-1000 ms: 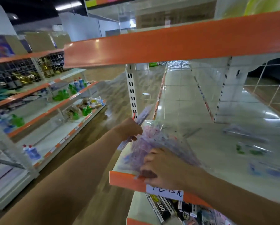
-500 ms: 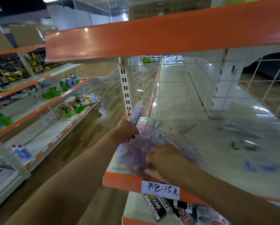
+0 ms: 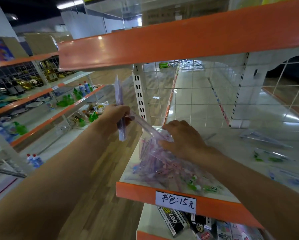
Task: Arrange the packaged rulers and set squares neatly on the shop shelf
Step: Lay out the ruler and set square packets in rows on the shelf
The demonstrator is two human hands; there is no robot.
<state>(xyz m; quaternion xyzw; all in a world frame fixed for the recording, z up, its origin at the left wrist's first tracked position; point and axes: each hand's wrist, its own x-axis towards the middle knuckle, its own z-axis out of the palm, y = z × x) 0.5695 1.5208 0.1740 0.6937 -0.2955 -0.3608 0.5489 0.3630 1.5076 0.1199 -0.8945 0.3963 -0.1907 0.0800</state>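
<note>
A heap of clear packets with pink and purple rulers and set squares [image 3: 161, 163] lies at the left end of the white shelf [image 3: 232, 148]. My left hand [image 3: 116, 116] grips a thin bundle of purple ruler packets [image 3: 119, 99], held upright off the shelf's left edge. My right hand [image 3: 181, 139] rests on top of the heap, its fingers curled over the upper packets. Packets with green printing [image 3: 202, 186] lie at the heap's front right.
An orange shelf front [image 3: 214, 205] carries a handwritten price label [image 3: 176, 201]. Loose clear packets [image 3: 266, 141] lie further right on the shelf. A wire grid [image 3: 188, 94] backs the shelf. Black boxes [image 3: 176, 222] sit below. Across the aisle stands a shelf unit with bottles [image 3: 65, 101].
My left hand has lifted its bundle of ruler packets up and left, clear of the heap. My right hand has slid from the heap's front edge to its back top.
</note>
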